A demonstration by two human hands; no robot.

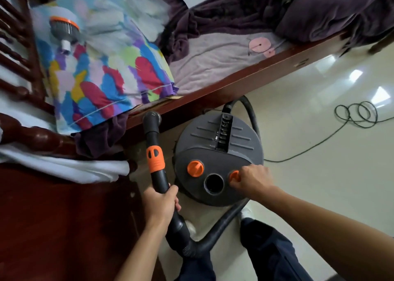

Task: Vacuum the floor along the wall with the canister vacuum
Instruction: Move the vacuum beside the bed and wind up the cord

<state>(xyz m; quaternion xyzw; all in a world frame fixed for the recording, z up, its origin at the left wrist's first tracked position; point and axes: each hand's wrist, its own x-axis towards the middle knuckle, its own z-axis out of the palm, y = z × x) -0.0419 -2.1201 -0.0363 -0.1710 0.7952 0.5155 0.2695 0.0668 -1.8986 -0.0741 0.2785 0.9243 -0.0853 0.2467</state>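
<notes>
Closest to me are the person's dark blue trouser legs (pixel 266 251), planted on the glossy cream tiled floor (pixel 309 174), with the black ribbed flexible hose (pixel 223 223) curving in front of them. The left hand (pixel 162 202) has its grip closed fully round the black plastic wand (pixel 152 135), just below the orange plastic collar (pixel 155 159). The wand's open end points at the long side rail of the dark red wooden bed frame (pixel 234 82). The right hand (pixel 254 180) has a pinching grip on the right-hand orange round knob (pixel 234 176), set in the lid of the round grey canister vacuum (pixel 219 144). The canister stands on the floor just beside the bed's long edge. A second orange knob (pixel 195 168) and an open round port (pixel 213 184) sit next to the pinched knob. I'd judge the wand stiff, light and rather smooth, so the bare tube under the collar is the sensible hold. The hose looks soft and will trail and kink rather than push. The canister is surely the heavy part and is better lifted by the slotted black handle (pixel 223 129) across its lid than dragged by the hose. The thin dark power cord (pixel 355 114), coiled further out on the floor, could snag. A grey and orange round brush head (pixel 64 30) lies on the feather-print multicoloured pillow (pixel 102 74) on the bed.
</notes>
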